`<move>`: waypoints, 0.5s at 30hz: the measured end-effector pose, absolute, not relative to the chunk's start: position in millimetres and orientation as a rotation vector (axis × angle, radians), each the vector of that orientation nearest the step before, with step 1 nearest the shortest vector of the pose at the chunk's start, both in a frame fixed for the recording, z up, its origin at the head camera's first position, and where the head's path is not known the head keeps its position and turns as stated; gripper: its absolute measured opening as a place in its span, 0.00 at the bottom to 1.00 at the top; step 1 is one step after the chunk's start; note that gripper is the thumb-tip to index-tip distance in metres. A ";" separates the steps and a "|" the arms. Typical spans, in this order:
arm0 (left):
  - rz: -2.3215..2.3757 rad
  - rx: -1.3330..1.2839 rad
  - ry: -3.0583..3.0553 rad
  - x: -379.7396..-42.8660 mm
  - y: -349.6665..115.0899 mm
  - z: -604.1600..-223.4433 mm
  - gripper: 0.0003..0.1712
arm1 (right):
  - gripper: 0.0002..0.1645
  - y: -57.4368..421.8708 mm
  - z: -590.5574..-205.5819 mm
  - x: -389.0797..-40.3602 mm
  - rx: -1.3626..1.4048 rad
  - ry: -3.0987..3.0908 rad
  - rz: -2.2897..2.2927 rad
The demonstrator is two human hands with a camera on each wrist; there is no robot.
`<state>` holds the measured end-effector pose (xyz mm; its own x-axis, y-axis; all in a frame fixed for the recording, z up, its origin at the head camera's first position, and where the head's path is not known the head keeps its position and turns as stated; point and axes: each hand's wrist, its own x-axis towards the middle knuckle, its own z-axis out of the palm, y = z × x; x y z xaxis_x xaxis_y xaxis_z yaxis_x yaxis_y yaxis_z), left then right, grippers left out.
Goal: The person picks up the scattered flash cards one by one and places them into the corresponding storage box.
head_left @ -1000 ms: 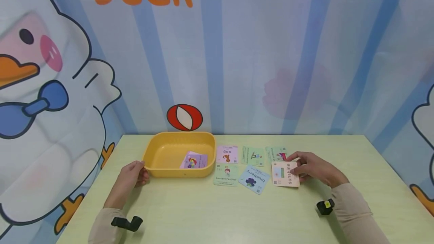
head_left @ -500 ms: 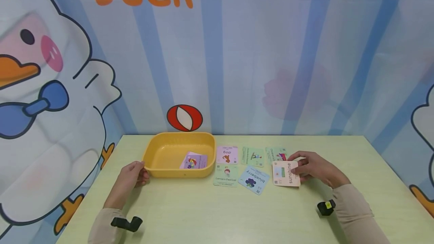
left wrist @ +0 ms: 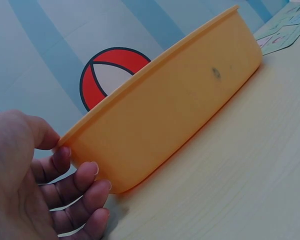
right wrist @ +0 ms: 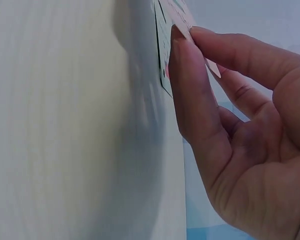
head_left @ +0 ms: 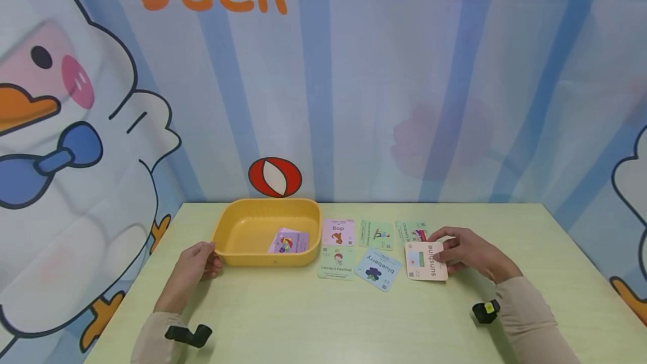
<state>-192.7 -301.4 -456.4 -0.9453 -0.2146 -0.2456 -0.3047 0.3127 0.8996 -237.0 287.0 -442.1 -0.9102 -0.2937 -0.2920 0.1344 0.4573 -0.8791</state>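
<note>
At the left, my left hand (head_left: 192,265) holds the near left corner of a yellow plastic bin (head_left: 268,260). In the left wrist view, its thumb lies on the bin's rim (left wrist: 150,75) and the fingers curl below. A pale pink "sunshine" card (head_left: 419,269) is pinched between the thumb and fingers of my right hand (head_left: 475,254). The right wrist view shows this card (right wrist: 182,22) edge-on and tilted, with a green card beyond it. Partly covered by my hand and the pink card is a green card (head_left: 410,229) lying behind them.
Purple cards (head_left: 292,241) lie inside the bin. To its right are a "dog" card (head_left: 338,232), a "Lantern Festival" card (head_left: 336,268), a blue "blueberry" card (head_left: 379,269) and another green card (head_left: 376,235). A printed curtain (head_left: 354,100) hangs behind the table's far edge.
</note>
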 end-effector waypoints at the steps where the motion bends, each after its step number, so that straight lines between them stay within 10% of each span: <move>1: 1.726 -0.490 2.481 -192.4 -301.4 -456.4 0.22 | 0.28 286.8 -442.1 -236.8 -0.133 2.310 -1.443; 15: 1.728 -0.480 2.484 -193.5 -302.0 -457.7 0.23 | 0.29 289.2 -440.9 -239.9 -0.123 2.339 -1.458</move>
<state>-193.5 -302.0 -457.7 -0.9480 -0.2094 -0.2396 -0.2974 0.3155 0.9011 -239.9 289.2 -440.9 -0.9237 -0.2705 -0.2715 0.1246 0.4579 -0.8802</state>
